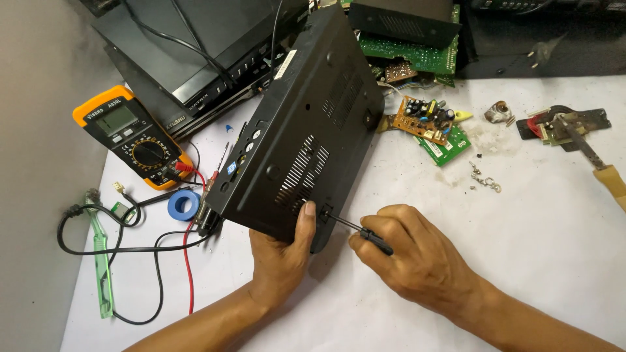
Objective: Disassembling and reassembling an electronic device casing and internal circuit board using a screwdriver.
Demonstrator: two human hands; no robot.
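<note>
— Holding what, then, the left hand (282, 257)?

— It gripped the near lower corner of the black metal case (300, 130), thumb pressed up against the vented underside and the other digits hidden behind the edge. The case stood tilted on its long edge on the white bench (521, 234), its port-lined panel turned toward the left.

— And the right hand (407, 254)?

— Its grip was closed around the black handle of a small screwdriver (362, 231). The thin shaft ran up and left, and its tip met the case's edge just beside the left thumb.

— What lay around them?

— Left of the case sat a blue roll of tape (184, 205), touching or nearly touching the case's corner; I could not tell which. Beyond it rested an orange-and-grey multimeter (134, 135) with red and black leads (188, 274) trailing over the bench. A green plastic tool (101, 267) lay near the bench's left edge. To the right, well apart from the hands, were a brown circuit board (425, 118) lying over a green one, a few loose screws (484, 177), and a soldering iron (587, 146) on its stand. More black boxes (195, 45) were stacked at the back.
</note>
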